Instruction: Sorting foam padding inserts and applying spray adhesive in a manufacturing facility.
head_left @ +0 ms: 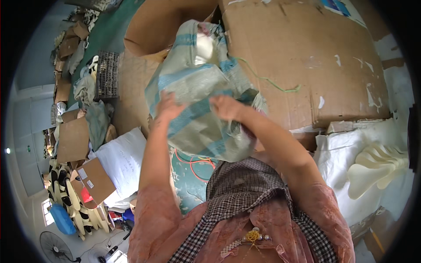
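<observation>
A large woven plastic sack, pale green-grey with blue-teal stripes, lies in front of me on cardboard. At its far end the mouth gapes, and smooth white contents show inside. My left hand is over the sack's left side, slightly blurred, with its fingers apart and nothing held. To its right, my right hand is closed in a pinch on the sack's fabric near the middle. The near part of the sack hangs down toward my checked apron.
A big cardboard box fills the right, with a green cord on it. Cream foot-shaped pieces lie on white sacking at right. Left are a black crate, a white sack and a fan. An orange cable runs along the floor.
</observation>
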Demonstrator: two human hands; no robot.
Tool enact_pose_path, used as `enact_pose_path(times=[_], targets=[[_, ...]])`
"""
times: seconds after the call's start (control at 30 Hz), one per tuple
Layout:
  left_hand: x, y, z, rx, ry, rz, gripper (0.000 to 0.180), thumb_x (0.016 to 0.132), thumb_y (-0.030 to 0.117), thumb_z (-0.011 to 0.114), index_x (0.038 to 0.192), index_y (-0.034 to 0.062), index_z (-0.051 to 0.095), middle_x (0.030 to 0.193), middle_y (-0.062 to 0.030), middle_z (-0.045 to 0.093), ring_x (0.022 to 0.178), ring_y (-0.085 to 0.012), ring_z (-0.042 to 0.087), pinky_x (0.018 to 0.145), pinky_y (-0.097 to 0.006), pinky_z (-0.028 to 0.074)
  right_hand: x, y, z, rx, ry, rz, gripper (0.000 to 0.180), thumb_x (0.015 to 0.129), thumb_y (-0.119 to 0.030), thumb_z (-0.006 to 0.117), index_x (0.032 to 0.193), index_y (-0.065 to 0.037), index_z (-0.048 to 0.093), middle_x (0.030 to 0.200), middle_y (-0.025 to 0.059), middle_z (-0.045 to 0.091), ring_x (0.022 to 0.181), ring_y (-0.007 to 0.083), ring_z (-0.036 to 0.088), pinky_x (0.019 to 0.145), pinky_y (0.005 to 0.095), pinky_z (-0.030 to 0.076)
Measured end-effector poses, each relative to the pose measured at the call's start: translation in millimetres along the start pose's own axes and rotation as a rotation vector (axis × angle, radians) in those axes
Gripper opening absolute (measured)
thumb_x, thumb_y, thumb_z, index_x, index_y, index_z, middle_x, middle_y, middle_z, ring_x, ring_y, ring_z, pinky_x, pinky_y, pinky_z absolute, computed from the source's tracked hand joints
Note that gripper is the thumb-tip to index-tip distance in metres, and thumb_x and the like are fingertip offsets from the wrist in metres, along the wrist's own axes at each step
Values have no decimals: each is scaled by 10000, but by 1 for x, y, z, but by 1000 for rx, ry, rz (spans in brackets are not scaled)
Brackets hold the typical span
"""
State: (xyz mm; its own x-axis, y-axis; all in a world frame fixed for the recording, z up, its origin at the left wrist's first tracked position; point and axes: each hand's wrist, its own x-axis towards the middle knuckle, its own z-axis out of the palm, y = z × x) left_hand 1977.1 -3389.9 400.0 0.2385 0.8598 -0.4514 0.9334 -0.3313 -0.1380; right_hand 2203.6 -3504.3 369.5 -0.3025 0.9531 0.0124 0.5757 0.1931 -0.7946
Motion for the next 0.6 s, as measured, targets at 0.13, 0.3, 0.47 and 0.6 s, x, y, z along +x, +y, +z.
enact_pose_path(times=[0.13,0.3,0.47,0.6], targets=[[-20,-123,-19,-265,-252,-299,395,752,268,631,1058,25,578,1039,-165,604,970,-280,580,854,-351,445,-55,-48,101,222,-506,-79,472,754,-222,539,1214,-146,464,1158,192,505,971,355,528,808,439,439],[-48,84,-70,-1310,-372,834,145,825,74,556,939,-3,602,854,-65,628,801,-106,569,680,-257,449,-37,-111,134,248,-216,-490,453,783,-216,556,1223,-134,482,1188,142,510,973,318,538,805,405,442],[22,28,50,-778,-252,305,178,727,167,542,750,0,598,716,-205,598,665,-342,590,602,-401,455,-21,-54,69,752,-157,328,281,790,-189,521,1023,-46,589,892,144,628,834,300,593,758,368,472],[1,-65,40,-217,-341,242,290,668,199,605,836,-36,582,900,-238,594,856,-371,571,756,-417,452,-104,-12,25,19,-366,379,202,754,-146,522,921,-63,599,927,124,599,932,298,554,824,399,443]])
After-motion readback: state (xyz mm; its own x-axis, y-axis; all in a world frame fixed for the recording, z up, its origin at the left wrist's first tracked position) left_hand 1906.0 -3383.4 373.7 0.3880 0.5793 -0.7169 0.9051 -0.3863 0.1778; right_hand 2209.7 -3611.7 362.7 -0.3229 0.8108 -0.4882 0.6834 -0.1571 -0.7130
